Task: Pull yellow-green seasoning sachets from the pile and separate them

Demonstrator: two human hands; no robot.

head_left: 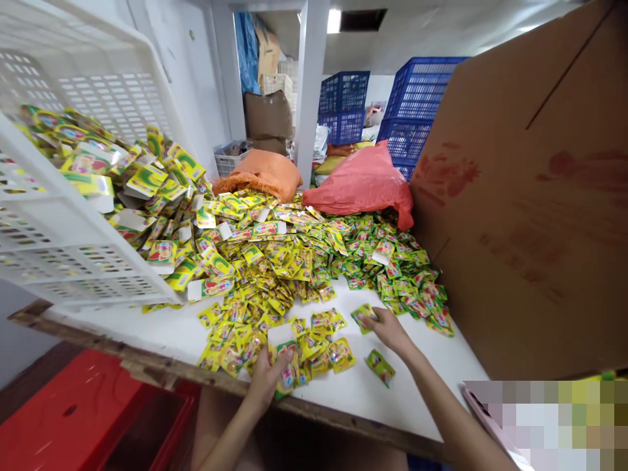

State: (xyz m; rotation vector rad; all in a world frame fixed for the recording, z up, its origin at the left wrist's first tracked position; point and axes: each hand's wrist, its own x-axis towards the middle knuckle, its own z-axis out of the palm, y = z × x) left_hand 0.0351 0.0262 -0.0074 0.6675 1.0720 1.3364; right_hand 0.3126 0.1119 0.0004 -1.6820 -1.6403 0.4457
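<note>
My left hand [269,378] is closed around a small printed carton [289,360] near the table's front edge, its white flap standing up at the top. Between the fingers of my right hand [390,328] is a green sachet [362,318], just above the white tabletop. Another green sachet [380,367] lies by itself below that hand. Yellow sachets [318,347] are spread close to the carton, running back into a larger yellow heap [275,271]. Farther right is a pile of green sachets [409,281].
A tilted white crate [98,229] spills cartons [147,180] on the left. A big cardboard box [530,216] walls off the right side. Behind the heaps lie an orange sack [262,171] and a red bag [363,180]. A red stool [73,418] stands below the table at left.
</note>
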